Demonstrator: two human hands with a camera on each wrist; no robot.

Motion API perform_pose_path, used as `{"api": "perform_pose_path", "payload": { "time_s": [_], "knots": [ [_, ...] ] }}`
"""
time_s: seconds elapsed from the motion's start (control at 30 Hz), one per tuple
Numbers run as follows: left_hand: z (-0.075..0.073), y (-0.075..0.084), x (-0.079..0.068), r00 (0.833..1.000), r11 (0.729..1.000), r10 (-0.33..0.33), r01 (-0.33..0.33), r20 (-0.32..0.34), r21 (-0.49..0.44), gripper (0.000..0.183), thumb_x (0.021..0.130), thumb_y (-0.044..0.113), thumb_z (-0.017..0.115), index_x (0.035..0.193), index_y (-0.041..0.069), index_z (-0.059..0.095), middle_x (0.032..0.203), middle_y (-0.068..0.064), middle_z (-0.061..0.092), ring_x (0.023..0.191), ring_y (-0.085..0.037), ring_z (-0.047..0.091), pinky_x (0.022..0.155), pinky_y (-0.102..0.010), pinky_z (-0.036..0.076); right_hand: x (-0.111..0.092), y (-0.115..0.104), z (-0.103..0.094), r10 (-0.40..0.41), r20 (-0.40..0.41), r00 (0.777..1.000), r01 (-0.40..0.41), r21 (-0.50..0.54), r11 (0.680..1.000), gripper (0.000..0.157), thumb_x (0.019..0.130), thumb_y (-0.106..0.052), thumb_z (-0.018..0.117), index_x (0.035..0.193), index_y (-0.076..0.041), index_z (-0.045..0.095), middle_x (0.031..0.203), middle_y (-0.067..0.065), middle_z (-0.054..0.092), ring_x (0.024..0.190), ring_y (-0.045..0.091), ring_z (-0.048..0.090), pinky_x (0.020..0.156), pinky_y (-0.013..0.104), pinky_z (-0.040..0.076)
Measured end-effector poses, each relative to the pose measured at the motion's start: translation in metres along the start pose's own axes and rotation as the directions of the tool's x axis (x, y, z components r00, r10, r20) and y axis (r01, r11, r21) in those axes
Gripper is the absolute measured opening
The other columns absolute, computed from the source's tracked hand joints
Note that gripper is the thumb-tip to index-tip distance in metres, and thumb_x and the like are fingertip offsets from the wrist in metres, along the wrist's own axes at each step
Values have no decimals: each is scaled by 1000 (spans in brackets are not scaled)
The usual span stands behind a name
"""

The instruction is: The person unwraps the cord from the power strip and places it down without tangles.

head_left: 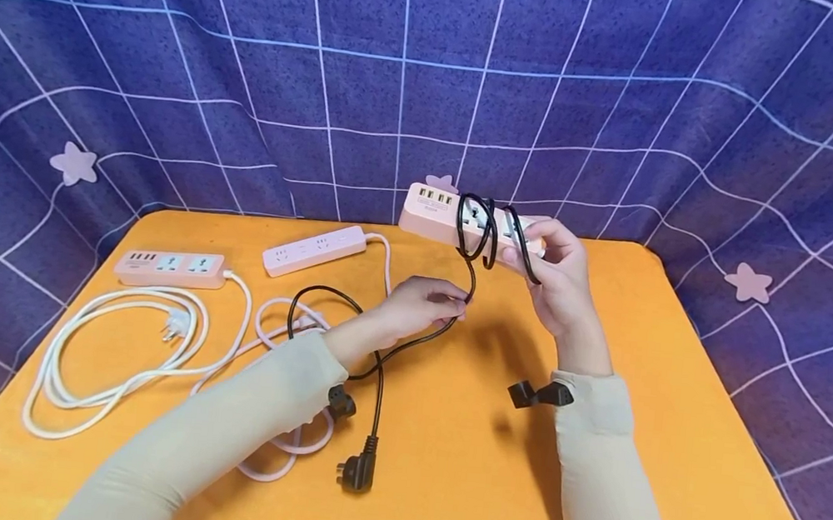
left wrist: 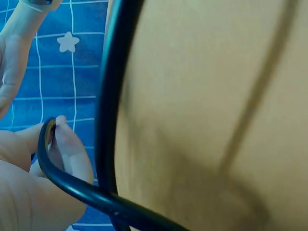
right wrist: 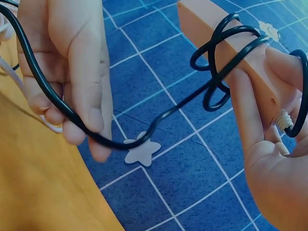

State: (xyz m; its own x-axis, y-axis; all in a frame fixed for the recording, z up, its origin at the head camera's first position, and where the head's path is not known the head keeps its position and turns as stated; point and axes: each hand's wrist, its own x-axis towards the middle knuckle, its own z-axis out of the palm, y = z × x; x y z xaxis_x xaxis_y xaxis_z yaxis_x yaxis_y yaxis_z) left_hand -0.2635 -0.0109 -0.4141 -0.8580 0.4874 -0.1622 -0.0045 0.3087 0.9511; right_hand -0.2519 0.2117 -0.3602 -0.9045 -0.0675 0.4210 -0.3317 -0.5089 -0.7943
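My right hand holds a pink power strip above the table's far part, gripping its right end. Several turns of black cord loop loosely around the strip. Left of it, my left hand pinches the same cord between thumb and fingers. From there the cord runs down to the table, ending in a black plug. In the right wrist view, the cord passes under the left thumb and sags before rising to the strip. A bend of cord crosses the left wrist view.
On the orange table, a pink power strip with a coiled white cord lies at the left. Another pink strip lies near the back edge, its pink cord partly under my left arm. A blue grid-patterned curtain surrounds the table.
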Motion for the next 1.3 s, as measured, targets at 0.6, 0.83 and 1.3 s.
{"api": "perform_pose_path", "payload": {
  "time_s": [0.6, 0.83, 1.3],
  "knots": [
    [-36, 19, 0, 951, 993, 74, -98, -300, -67, 31, 99, 7, 73, 126, -7, 72, 117, -19, 77, 90, -11, 69, 84, -24, 56, -3, -1, -6, 45, 50, 998, -46, 22, 999, 32, 84, 20, 69, 93, -11, 72, 115, 4, 64, 99, 17, 64, 79, 26, 62],
    [-55, 34, -6, 935, 986, 164, -160, -315, 38, 29, 96, 6, 75, 123, -5, 75, 109, -16, 80, 86, -14, 72, 83, -26, 54, -2, -1, -6, 47, 70, 996, -48, 20, 999, 31, 84, 18, 71, 94, -12, 73, 117, 4, 62, 101, 18, 63, 80, 27, 62],
    [-86, 56, -12, 850, 922, 316, -171, -421, 346, 19, 97, 18, 76, 114, 10, 82, 97, -8, 80, 91, -17, 71, 80, -26, 51, -2, -1, -8, 27, 83, 996, -29, 30, 999, 29, 84, 16, 75, 95, -11, 73, 116, 4, 64, 99, 17, 63, 80, 27, 63]
  ]
}}
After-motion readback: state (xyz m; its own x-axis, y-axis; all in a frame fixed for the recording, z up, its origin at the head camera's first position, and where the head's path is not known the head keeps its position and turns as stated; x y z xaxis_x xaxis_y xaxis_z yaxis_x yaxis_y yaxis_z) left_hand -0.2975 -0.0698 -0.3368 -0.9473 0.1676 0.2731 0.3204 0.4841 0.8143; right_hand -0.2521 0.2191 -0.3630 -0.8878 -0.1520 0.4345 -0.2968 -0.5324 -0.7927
